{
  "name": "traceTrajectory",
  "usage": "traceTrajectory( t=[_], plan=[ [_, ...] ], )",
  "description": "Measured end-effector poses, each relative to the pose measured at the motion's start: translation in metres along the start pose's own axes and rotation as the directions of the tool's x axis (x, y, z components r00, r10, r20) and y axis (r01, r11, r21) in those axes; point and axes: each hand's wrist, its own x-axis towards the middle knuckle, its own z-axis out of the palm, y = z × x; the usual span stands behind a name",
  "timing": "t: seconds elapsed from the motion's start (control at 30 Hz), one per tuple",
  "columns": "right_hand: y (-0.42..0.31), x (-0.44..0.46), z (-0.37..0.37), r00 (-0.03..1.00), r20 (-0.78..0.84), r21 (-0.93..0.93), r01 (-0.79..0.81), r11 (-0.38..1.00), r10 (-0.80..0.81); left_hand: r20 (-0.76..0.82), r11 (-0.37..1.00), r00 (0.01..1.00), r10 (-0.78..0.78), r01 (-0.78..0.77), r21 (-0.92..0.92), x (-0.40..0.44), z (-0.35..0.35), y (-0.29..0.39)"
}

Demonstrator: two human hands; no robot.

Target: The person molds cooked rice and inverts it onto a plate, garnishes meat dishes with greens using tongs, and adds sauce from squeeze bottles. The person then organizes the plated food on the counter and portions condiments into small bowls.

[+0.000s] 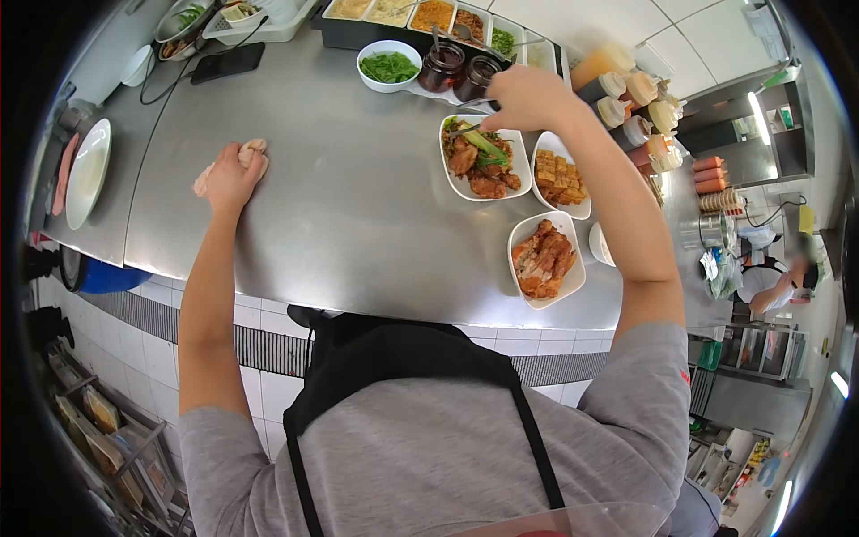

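My left hand [233, 177] is closed around a crumpled pale pink cloth [257, 148], pressed on the steel counter. My right hand [528, 98] reaches over a square white bowl [497, 196], its fingers closed on what look like thin metal tongs [465, 130]. Their ends lie close to the greens [489, 149] on top of browned meat pieces in that bowl. Whether the tongs touch the greens I cannot tell. Under my right forearm stands a bowl of golden fried cubes [559, 177]. Nearer me, another white bowl holds browned chicken [543, 260].
Two dark jars [441, 69] and a bowl of chopped greens [389, 67] stand at the back, before a topping tray [394, 13]. Squeeze bottles [635, 125] crowd the right. A phone [227, 62] and an oval plate [89, 174] lie left. Another person [765, 282] is far right.
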Motion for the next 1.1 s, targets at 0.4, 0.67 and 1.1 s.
traceTrajectory(
  t=[0.4,0.67,1.1],
  plan=[
    [-0.033,0.034,0.028,0.997,0.029,-0.209,0.074,0.975,-0.069,-0.077,0.998,0.996,0.039,-0.043,-0.052,-0.001,0.005,-0.005],
    [-0.026,0.022,-0.007,0.994,0.102,-0.238,0.055,0.97,-0.032,-0.097,0.998,0.994,0.052,-0.057,-0.041,0.0,0.006,-0.005],
    [-0.029,0.02,0.008,0.998,0.027,-0.196,0.053,0.979,-0.048,-0.062,0.999,0.997,0.045,-0.046,-0.018,0.0,0.008,-0.007]
  ],
)
